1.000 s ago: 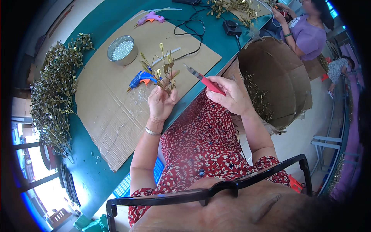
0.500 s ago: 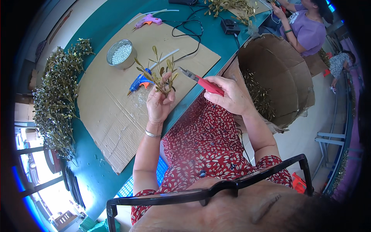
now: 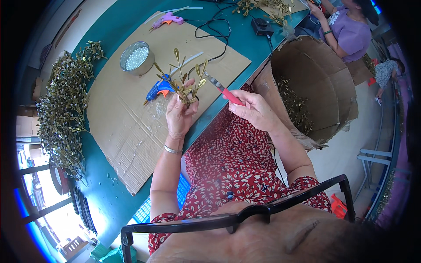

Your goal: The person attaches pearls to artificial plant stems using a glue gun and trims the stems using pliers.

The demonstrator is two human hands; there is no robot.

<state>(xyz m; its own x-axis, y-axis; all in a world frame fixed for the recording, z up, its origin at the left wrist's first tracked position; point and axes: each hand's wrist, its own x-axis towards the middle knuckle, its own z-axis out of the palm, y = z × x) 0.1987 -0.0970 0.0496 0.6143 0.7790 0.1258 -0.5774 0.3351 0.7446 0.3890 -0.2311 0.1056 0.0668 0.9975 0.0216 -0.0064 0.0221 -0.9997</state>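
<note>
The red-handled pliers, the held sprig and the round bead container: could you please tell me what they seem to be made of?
Pliers: apparently metal jaws, judging by their grey sheen; smooth red grips, perhaps plastic. Sprig: possibly plastic; its leaves shine gold-green, but fabric cannot be ruled out. Container: probably metal, its grey wall smooth with a shine.

The small twig (image 3: 182,86), with narrow gold-green leaves, is held nearly upright above the cardboard (image 3: 118,114), near the front edge of the table (image 3: 207,118). The pliers (image 3: 225,91), with red handles and grey metal tips, are tilted over this edge, their tips just beside the leaves.
</note>
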